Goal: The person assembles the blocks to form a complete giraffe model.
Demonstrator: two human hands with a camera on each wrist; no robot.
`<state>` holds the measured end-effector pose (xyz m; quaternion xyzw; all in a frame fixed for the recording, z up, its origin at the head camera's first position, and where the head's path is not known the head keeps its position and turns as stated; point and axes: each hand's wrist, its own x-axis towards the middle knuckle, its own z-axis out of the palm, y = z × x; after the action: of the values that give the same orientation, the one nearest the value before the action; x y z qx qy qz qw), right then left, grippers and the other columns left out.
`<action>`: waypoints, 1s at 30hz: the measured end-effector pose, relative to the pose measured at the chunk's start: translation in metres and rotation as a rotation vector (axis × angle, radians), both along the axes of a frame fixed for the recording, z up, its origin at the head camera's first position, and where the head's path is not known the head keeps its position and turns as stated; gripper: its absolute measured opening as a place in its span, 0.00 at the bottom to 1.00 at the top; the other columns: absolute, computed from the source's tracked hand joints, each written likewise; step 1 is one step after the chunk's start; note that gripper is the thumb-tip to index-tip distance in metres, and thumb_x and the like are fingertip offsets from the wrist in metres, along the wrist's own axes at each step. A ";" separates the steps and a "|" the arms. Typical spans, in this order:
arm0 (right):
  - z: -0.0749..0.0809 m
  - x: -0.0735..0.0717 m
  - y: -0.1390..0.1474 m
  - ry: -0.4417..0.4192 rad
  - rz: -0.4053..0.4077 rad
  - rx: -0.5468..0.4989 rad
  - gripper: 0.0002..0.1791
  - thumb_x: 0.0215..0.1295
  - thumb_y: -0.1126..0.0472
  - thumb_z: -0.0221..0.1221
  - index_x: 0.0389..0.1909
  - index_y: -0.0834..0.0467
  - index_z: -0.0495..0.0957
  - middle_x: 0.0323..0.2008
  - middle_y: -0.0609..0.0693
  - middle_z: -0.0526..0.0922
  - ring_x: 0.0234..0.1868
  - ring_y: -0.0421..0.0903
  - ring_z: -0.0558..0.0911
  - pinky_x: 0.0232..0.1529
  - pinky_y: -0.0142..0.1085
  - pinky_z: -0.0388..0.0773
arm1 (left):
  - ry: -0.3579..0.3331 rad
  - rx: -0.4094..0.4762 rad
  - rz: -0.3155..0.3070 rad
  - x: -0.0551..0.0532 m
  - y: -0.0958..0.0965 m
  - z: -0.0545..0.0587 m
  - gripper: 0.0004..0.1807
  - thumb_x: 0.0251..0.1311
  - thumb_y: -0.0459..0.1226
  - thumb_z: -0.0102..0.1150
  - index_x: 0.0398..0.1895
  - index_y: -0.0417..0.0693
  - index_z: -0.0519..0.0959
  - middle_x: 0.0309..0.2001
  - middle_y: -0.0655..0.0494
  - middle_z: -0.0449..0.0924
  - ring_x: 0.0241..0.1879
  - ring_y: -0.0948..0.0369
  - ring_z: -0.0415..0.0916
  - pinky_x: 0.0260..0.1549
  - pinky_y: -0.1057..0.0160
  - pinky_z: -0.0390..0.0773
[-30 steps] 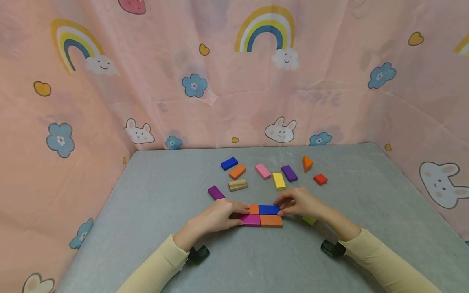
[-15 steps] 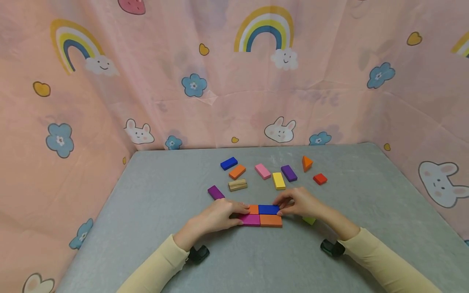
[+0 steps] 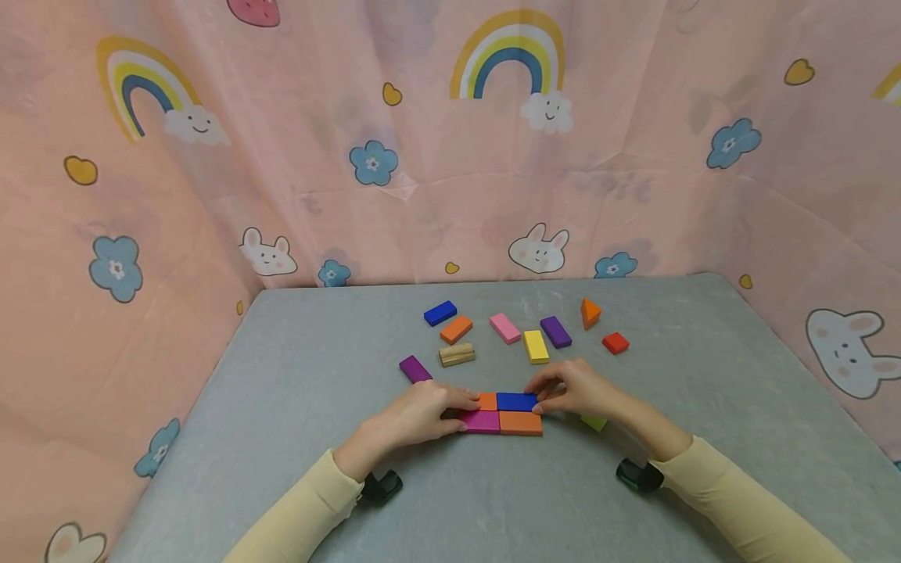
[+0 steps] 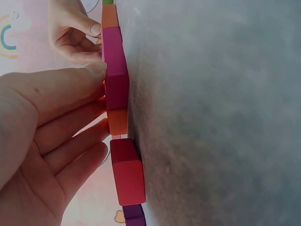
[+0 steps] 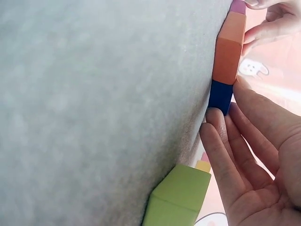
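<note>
Four-cornered and flat, an arrangement of blocks in two rows lies between my hands. In front are a magenta block [image 3: 482,423] and an orange block [image 3: 521,424]; behind them are another orange block [image 3: 488,402] and a blue block [image 3: 516,402]. My left hand [image 3: 422,412] holds the left end, thumb at the magenta block and fingers at the rear orange one. My right hand [image 3: 580,389] pinches the blue block's right end between thumb and fingers. A green block [image 5: 176,200] lies near the right hand, mostly hidden in the head view. A red-looking block [image 4: 128,174] sits beside the left fingers.
Behind the arrangement lie a purple block [image 3: 415,369], a wood-grain piece [image 3: 457,355], a yellow block [image 3: 536,347], a pink block [image 3: 505,328], an orange triangle [image 3: 590,313] and a red block [image 3: 615,343]. A patterned curtain [image 3: 436,219] borders the grey table [image 3: 296,375].
</note>
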<state>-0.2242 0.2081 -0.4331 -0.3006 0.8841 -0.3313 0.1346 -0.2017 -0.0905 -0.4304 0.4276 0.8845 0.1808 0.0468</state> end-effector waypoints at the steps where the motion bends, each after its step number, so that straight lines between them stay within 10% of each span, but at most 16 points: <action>1: 0.000 0.000 0.000 -0.002 0.000 0.000 0.16 0.53 0.56 0.69 0.43 0.55 0.83 0.39 0.46 0.85 0.35 0.36 0.82 0.39 0.29 0.81 | 0.000 0.000 0.000 0.000 0.000 0.000 0.20 0.59 0.41 0.63 0.56 0.53 0.79 0.54 0.60 0.80 0.58 0.67 0.74 0.56 0.64 0.74; 17: 0.006 -0.003 0.008 -0.041 0.008 -0.049 0.18 0.55 0.59 0.67 0.47 0.61 0.81 0.43 0.52 0.84 0.41 0.45 0.83 0.42 0.32 0.82 | 0.001 0.003 -0.004 -0.001 0.001 -0.002 0.20 0.59 0.42 0.63 0.55 0.54 0.80 0.54 0.60 0.80 0.58 0.67 0.73 0.56 0.64 0.74; 30: 0.015 -0.012 0.021 0.100 -0.060 -0.033 0.20 0.53 0.54 0.69 0.45 0.59 0.82 0.40 0.53 0.85 0.41 0.47 0.84 0.42 0.38 0.82 | 0.001 0.009 -0.014 -0.003 0.000 -0.003 0.20 0.59 0.42 0.63 0.56 0.54 0.79 0.54 0.61 0.80 0.58 0.68 0.73 0.56 0.64 0.74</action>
<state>-0.2364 0.2293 -0.4178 -0.2924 0.8929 -0.3341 0.0752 -0.2046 -0.0910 -0.4335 0.4341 0.8807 0.1842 0.0455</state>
